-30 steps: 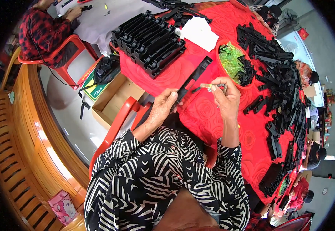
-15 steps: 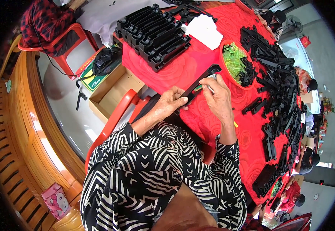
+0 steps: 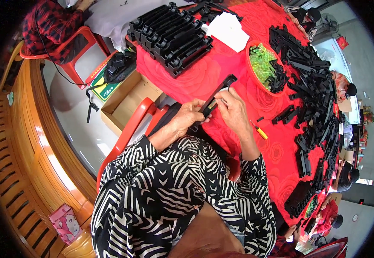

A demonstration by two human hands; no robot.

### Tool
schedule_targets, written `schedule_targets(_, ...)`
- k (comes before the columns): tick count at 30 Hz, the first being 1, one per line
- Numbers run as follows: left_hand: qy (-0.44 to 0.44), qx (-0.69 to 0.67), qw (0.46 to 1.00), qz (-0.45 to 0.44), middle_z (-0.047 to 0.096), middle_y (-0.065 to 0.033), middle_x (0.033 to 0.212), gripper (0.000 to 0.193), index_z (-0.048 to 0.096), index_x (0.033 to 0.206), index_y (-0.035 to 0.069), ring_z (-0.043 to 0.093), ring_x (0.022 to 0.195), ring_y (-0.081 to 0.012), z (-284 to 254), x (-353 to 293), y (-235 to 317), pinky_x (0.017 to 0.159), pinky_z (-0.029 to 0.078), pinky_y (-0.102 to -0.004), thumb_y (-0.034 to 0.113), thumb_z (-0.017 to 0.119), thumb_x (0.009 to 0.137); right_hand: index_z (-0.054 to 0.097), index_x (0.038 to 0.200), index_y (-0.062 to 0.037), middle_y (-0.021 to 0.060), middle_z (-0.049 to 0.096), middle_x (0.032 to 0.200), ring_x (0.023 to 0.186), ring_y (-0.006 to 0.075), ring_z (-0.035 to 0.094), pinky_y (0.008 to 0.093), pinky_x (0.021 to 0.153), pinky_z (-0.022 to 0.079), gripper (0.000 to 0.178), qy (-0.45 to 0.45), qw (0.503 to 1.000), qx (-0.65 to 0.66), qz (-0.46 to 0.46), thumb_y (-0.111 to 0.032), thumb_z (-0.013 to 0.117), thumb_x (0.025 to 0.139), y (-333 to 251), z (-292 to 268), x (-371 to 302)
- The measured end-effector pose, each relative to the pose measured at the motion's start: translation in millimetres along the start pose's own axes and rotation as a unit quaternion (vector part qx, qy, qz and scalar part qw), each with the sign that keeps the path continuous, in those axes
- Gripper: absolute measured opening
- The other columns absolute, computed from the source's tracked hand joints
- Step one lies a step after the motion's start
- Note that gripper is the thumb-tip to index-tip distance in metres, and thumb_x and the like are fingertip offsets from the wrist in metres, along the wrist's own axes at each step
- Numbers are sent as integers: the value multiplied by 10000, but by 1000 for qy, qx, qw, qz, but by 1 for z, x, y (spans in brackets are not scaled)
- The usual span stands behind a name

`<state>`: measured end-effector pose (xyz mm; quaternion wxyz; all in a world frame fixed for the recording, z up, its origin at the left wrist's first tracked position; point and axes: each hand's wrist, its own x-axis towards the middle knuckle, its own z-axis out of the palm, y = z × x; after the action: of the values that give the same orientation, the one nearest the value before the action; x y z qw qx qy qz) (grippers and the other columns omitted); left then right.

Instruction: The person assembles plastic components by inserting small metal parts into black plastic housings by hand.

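Note:
My left hand (image 3: 190, 115) grips the lower end of a long black plastic bar (image 3: 226, 82), thumb on top and fingers beneath. The bar slants up and to the right above the red tablecloth. A small yellow-green piece (image 3: 212, 104) shows in a slot midway along it. Against the bar's upper right side, my right hand (image 3: 233, 107) has its fingers curled and pinched; what lies between its fingertips is hidden. To the right of that hand, a small screwdriver with a yellow handle (image 3: 261, 133) lies on the cloth.
An orange-rimmed basket (image 3: 248, 64) holds yellow-green pieces and black parts. Beyond it spreads a heap of black parts (image 3: 307, 86). A stack of black bars (image 3: 169, 38) and white sheets (image 3: 228, 32) lie farther off. An open carton (image 3: 124, 103) stands at left; other people sit around.
The right hand has shifted slightly left and down along the bar, its fingertips now closer in. The yellow-green piece now shows in the slot. The screwdriver has come into fuller view.

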<state>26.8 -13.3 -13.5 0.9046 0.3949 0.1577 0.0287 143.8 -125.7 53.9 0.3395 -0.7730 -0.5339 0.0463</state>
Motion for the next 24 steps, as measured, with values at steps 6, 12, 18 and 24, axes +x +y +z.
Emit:
schedule_targets(6, 43, 5, 999, 9, 573, -61, 706, 179, 537, 923, 0, 543, 589, -128, 3, -1, -10, 543, 442, -229, 19, 586, 752, 540, 943, -14, 162, 479, 859, 614, 329, 550, 388, 492, 450, 173, 43, 987, -154, -22, -52, 540, 774, -9, 15, -28)
schedule_targets(12, 75, 247, 962, 92, 554, -44, 608, 246, 532, 842, -23, 513, 476, -104, -3, 0, -30, 448, 415, -239, 222, 553, 854, 509, 944, 15, 166, 480, 921, 567, 285, 572, 356, 455, 466, 237, 48, 976, -198, -80, -84, 570, 738, -13, 24, -39)
schedule_targets(18, 99, 410, 899, 114, 543, -76, 535, 271, 546, 822, -20, 529, 435, -141, -4, 0, -24, 431, 413, -286, 250, 576, 831, 516, 962, 11, 172, 489, 906, 591, 284, 583, 349, 469, 475, 247, 63, 976, -197, -63, -79, 576, 740, -6, 32, -53)
schedule_targets(24, 96, 462, 871, 140, 529, -40, 539, 220, 545, 813, -5, 489, 450, -91, 11, -6, -10, 412, 380, -260, 208, 599, 822, 515, 1042, -7, 183, 510, 896, 736, 337, 557, 371, 562, 467, 298, 344, 936, -72, 32, -74, 598, 764, -4, 4, -45)
